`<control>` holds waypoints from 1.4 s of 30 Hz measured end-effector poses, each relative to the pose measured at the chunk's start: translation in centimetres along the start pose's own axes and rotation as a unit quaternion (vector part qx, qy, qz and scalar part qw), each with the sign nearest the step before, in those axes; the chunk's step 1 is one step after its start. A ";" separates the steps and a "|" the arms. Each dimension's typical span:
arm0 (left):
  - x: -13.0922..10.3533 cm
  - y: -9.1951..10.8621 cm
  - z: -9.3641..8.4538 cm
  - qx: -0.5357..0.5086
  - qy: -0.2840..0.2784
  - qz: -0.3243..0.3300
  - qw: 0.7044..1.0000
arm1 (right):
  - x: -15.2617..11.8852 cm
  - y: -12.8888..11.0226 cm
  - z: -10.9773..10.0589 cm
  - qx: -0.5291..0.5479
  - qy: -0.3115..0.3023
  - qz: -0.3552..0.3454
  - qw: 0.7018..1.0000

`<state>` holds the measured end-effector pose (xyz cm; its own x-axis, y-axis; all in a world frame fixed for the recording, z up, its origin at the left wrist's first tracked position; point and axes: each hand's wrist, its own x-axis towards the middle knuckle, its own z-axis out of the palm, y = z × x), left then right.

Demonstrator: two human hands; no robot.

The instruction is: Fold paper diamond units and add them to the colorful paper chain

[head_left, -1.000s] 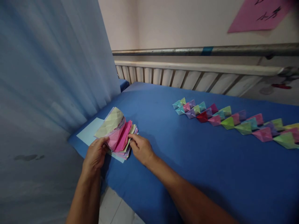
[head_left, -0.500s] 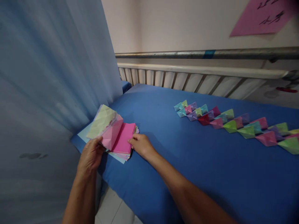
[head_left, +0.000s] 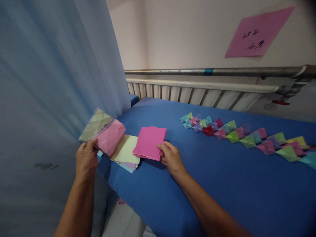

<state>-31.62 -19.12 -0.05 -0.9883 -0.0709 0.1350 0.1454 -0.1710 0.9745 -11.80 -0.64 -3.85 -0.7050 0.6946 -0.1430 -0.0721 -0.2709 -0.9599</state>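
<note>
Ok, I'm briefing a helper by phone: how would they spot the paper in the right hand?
On the blue surface beside the curtain, find the paper pile. At its right side, the right hand grips the bright pink paper by its edge. It is smoother and deeper in colour than the creased, paler pink paper in the left hand.

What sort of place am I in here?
Possibly a clinic or hospital ward: a blue curtain hangs beside what looks like a blue-covered bed, with a white radiator along the wall.
</note>
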 end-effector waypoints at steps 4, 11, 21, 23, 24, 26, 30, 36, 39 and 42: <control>-3.2 -0.6 0.0 0.133 -0.071 0.080 0.985 | -3.4 -0.8 -5.1 0.045 0.063 0.031 0.997; -8.4 -3.9 0.3 0.381 -0.317 0.238 0.836 | -9.3 -1.1 -10.9 0.017 0.127 0.078 0.989; -16.9 -2.4 5.1 0.302 -0.463 0.272 0.787 | -13.0 -1.0 -15.7 -0.333 0.208 -0.072 0.917; -18.9 -3.0 7.5 0.339 -0.494 0.249 0.761 | -13.7 -0.5 -16.1 -0.363 0.205 -0.083 0.905; -19.6 -3.3 8.7 0.368 -0.494 0.252 0.746 | -14.0 -0.2 -16.2 -0.385 0.203 -0.092 0.895; -20.4 -3.9 10.8 0.416 -0.486 0.266 0.721 | -14.4 0.2 -16.0 -0.443 0.198 -0.117 0.866; -20.7 -4.7 13.0 0.402 -0.479 0.227 0.746 | -14.9 0.3 -15.4 -0.560 0.146 -0.141 0.803; -20.3 -4.7 13.1 0.316 -0.485 0.127 0.805 | -15.1 -0.4 -15.2 -0.595 0.131 -0.116 0.784; -20.9 -3.6 12.9 0.284 -0.479 0.072 0.828 | -15.1 -0.3 -15.2 -0.594 0.124 -0.121 0.786; -22.0 -2.6 12.6 0.196 -0.465 -0.043 0.862 | -15.2 -0.2 -15.3 -0.586 0.118 -0.141 0.789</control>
<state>-10.86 -4.75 -3.27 -0.6313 0.7748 -0.0334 0.2222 0.2220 0.9494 9.71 -0.95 -5.21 -0.6174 0.7585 0.2085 0.5965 0.6242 -0.5045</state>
